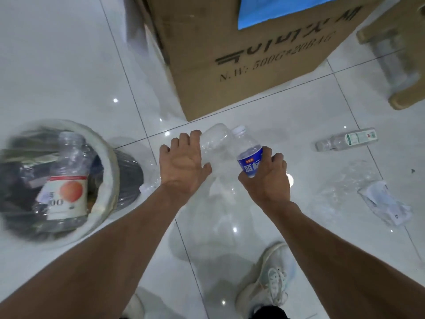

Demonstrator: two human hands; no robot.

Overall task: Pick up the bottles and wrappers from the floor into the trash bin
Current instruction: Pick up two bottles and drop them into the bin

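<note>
Glossy white tile floor [69,65], dark grout lines. Brown cardboard box [241,54], matte, printed text, stands ahead. Round trash bin [110,171] on my left, clear liner, holds a labelled plastic bottle with a peach print [66,180]. My left hand [184,162] grips a clear crumpled bottle [216,139]. My right hand [269,178] grips a clear bottle with blue label [249,155], white cap. Another clear bottle [346,139] lies on the floor right of it, green-white label. Crumpled white wrapper [386,203] nearer me, beside clear film [349,180].
</note>
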